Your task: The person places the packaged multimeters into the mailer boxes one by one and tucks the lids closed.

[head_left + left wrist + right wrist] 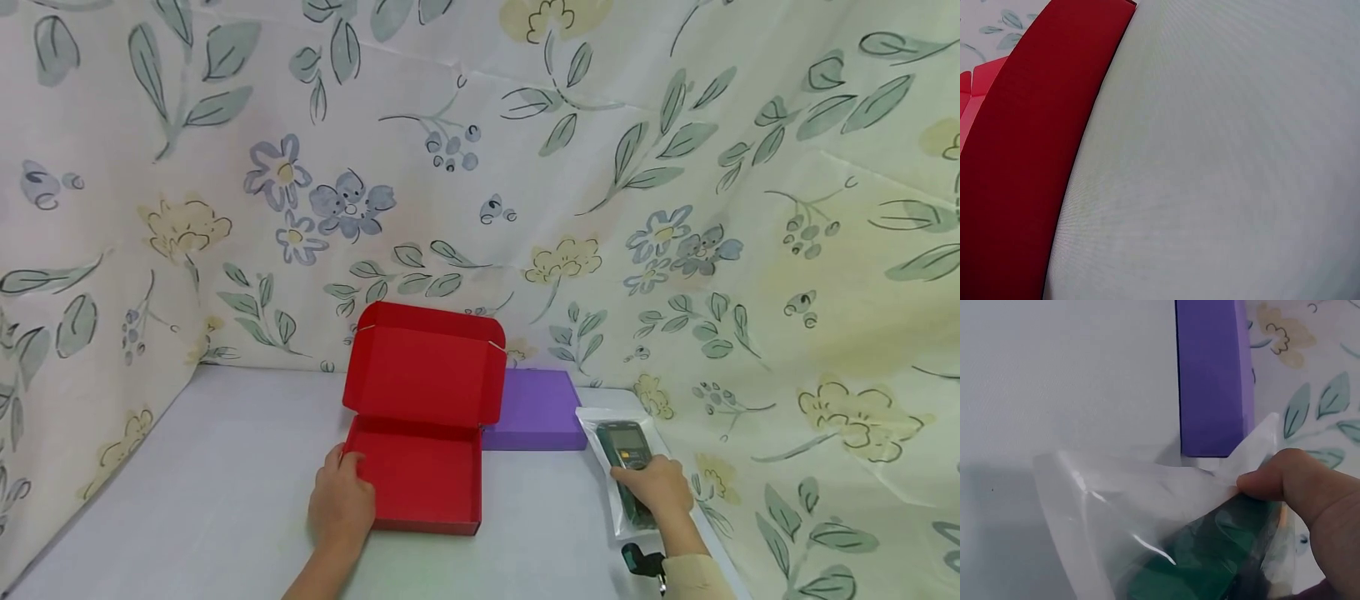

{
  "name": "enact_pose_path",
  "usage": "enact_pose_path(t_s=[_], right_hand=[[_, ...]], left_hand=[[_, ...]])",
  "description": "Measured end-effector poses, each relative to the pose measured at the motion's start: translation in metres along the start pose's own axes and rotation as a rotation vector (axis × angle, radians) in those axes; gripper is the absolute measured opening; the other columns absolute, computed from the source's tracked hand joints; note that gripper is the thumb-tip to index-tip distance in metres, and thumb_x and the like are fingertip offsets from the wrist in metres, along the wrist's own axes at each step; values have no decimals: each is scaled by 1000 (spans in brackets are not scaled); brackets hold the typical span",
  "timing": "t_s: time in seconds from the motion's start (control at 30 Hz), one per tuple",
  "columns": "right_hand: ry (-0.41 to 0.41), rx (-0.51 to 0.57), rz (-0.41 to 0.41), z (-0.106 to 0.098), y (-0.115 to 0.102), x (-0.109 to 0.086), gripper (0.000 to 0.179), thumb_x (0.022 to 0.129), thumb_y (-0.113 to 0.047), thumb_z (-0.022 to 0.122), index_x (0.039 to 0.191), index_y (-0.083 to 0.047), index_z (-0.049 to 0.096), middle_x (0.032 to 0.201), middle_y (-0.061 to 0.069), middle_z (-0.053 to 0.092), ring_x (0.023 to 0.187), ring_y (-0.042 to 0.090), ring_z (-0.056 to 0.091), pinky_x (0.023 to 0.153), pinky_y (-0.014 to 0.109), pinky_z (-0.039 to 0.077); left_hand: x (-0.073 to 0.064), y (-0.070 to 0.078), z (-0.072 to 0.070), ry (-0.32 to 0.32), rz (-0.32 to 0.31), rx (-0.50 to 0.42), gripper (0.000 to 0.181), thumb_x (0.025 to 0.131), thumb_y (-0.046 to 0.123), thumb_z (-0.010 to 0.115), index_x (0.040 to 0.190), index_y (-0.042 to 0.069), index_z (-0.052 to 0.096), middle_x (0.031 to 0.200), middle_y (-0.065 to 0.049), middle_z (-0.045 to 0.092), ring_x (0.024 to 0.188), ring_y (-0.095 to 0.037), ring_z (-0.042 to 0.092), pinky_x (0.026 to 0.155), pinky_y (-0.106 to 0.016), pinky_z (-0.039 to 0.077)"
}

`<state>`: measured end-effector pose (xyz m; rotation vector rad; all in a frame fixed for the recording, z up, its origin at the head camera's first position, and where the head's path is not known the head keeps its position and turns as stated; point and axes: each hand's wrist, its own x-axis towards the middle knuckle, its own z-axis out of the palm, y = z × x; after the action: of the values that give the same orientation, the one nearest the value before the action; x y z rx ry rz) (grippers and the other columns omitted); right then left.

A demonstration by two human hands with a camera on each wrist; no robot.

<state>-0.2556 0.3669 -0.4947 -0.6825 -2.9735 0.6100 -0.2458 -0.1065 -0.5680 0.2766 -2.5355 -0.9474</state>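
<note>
An open red cardboard box (420, 483) stands on the table, its lid raised at the back and its inside bare. My left hand (343, 504) holds the box's left wall, with the thumb over the rim. Only the red outer wall (1035, 156) shows in the left wrist view; the hand itself is out of that picture. On the right, my right hand (662, 487) grips a dark green digital multimeter (628, 446) in a clear plastic bag (592, 418). The thumb (1272, 478) lies over the bag in the right wrist view; the other fingers are mostly hidden.
Behind and right of the red box lies a closed purple box (536, 408). A floral cloth (465, 208) hangs behind the white table (225, 483) and along its sides. A small black device (641, 560) sits at the right wrist.
</note>
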Motion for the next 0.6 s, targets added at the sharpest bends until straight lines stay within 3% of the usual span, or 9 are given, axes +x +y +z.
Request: enact_pose_path(t_s=[0.27,0.43,0.6], right_hand=[[-27,15,-83,-1,-9,-2,88,77,-51,82,118,21,52,100,31,56,82,37,60,65,48,54],[-27,46,-138,-1,-13,-2,85,74,-50,85,115,18,55,100,28,58,80,33,60,62,45,55],[-33,40,-190,-2,-22,-7,88,74,-48,86,120,19,54,104,28,57,84,34,60,64,46,55]], left_hand=[[0,0,0,3,-5,-1,35,79,-3,66,114,-1,67,140,-22,51,106,-44,57,76,-60,55],[1,-1,1,13,5,0,34,78,-3,67,113,-2,68,139,-22,52,105,-44,58,75,-60,55],[0,0,1,28,11,2,36,77,-3,69,112,-1,68,138,-22,52,103,-44,58,74,-59,56]])
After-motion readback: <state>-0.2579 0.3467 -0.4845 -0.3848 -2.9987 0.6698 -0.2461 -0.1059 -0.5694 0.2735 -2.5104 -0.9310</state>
